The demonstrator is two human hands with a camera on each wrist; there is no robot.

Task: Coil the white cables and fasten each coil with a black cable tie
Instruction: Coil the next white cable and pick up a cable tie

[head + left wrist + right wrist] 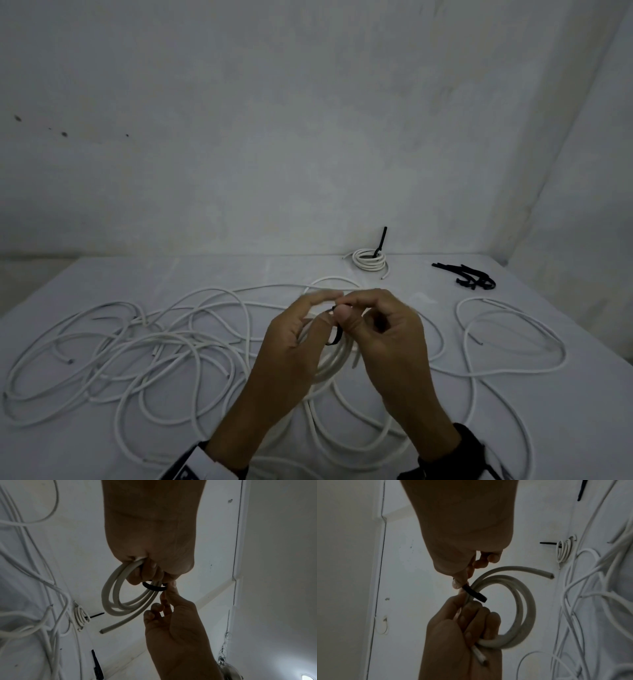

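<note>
A small white cable coil (333, 364) is held above the table, gripped by my left hand (322, 308) with fingers curled through its loops. In the left wrist view the coil (116, 595) hangs below the left hand (150, 568). A black cable tie (337, 337) wraps round the coil's strands. My right hand (342, 308) pinches the tie's end between thumb and forefinger. The right wrist view shows the tie (474, 593) running from my right fingertips (458, 584) across the coil (522, 608). One cut cable end (550, 575) sticks out free.
A finished coil (371, 262) with a black tie (381, 241) standing up lies at the table's back edge. Spare black ties (469, 275) lie at the back right. Loose white cables (137, 353) sprawl over the left and middle, another cable (507, 342) on the right.
</note>
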